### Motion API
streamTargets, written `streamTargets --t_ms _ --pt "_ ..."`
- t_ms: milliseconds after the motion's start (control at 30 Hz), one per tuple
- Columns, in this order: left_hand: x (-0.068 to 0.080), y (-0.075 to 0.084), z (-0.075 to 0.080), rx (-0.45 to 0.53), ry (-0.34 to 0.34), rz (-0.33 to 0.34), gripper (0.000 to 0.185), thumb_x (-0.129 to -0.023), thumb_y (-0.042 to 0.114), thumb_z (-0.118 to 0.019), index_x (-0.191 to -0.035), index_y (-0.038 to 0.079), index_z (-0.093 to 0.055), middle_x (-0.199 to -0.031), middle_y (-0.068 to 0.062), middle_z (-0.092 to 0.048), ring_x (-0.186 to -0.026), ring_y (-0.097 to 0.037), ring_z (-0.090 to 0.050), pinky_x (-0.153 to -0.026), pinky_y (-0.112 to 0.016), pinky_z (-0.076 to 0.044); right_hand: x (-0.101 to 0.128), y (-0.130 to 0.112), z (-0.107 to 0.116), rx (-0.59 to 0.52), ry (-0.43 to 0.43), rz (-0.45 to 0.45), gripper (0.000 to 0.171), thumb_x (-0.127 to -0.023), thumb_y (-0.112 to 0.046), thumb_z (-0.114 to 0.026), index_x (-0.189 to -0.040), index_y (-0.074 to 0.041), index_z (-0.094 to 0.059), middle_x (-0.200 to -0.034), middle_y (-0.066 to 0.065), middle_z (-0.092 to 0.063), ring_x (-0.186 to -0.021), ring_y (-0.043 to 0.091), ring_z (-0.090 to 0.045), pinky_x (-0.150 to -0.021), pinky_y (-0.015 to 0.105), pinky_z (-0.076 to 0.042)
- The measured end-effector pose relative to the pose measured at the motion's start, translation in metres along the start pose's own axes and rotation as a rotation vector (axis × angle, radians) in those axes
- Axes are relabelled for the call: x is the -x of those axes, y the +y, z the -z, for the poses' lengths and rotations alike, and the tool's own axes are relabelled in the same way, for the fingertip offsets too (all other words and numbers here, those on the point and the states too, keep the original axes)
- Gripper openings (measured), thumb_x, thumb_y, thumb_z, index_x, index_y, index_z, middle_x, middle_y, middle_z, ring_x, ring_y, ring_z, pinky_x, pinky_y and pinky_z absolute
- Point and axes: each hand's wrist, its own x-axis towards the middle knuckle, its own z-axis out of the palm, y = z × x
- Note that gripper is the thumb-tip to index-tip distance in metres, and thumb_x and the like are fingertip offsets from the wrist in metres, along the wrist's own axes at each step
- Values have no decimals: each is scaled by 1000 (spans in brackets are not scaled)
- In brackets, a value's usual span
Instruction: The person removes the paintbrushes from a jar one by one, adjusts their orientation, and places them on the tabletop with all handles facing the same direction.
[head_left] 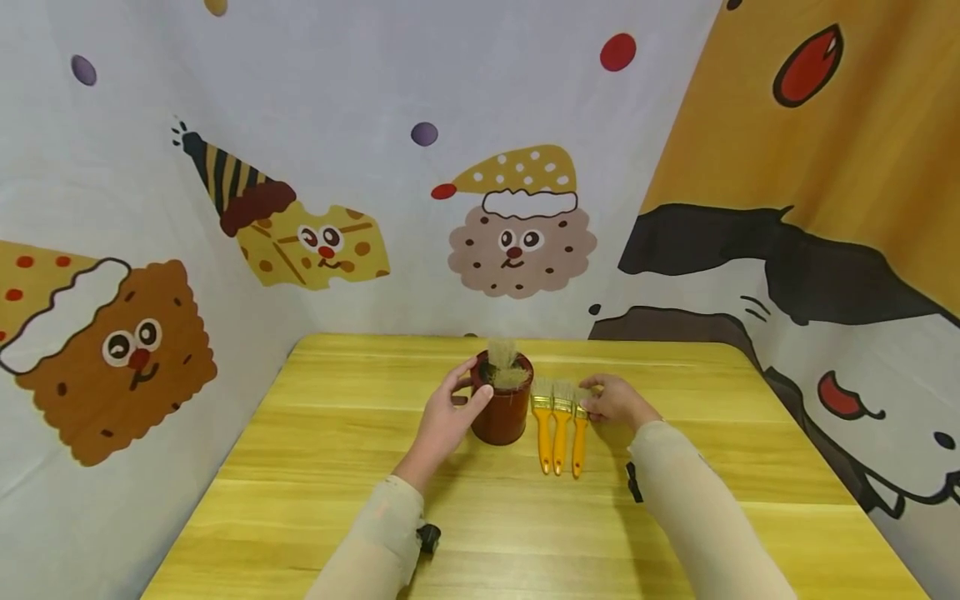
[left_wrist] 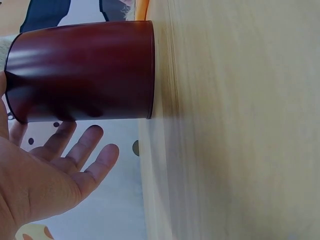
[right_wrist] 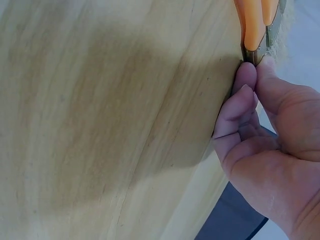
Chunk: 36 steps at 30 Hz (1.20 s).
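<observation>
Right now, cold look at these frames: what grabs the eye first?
The dark red cup standing mid-table with brush bristles poking out of its top, the left hand spread open against its side. Just to its right, three yellow-handled paintbrushes lie side by side on the wooden table; the right hand has its fingers at the metal ferrule of the nearest one. Loud cartoon-biscuit backdrop behind.
</observation>
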Motion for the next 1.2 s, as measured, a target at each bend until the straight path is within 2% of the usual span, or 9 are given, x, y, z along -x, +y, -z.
streamTargets --t_ms 300,667,933,1200 --pt "-1 0 0 2 -1 5 62 -100 63 -67 -157 54 -44 -154 -3 -60 -123 -33 -64 -99 -51 -58 -7 4 1 -28 -5 -30 47 -108 -7 -62 -154 -2 -52 -102 12 -67 -85 20 -64 -76 32 -57" --pt "-2 0 1 14 -6 -1 61 -99 65 -67 -155 56 -45 -153 -2 -61 -121 -32 -64 -98 -50 -58 1 6 -3 24 19 26 46 -109 -11 -63 -153 0 -53 -109 16 -70 -87 20 -67 -76 31 -57" --pt "-1 1 3 25 -9 -17 62 -99 63 -68 -157 53 -46 -153 -3 -60 -121 -30 -64 -97 -49 -58 1 4 -3 49 23 52 49 -108 -14 -65 -152 2 -53 -115 20 -70 -90 20 -70 -79 31 -60" --pt "-2 -2 2 20 -4 -20 63 -98 63 -70 -156 52 -48 -151 -5 -62 -118 -29 -66 -97 -49 -58 5 7 7 22 -39 79 65 -113 -29 -57 -161 10 -36 -127 26 -70 -94 21 -72 -86 38 -61"
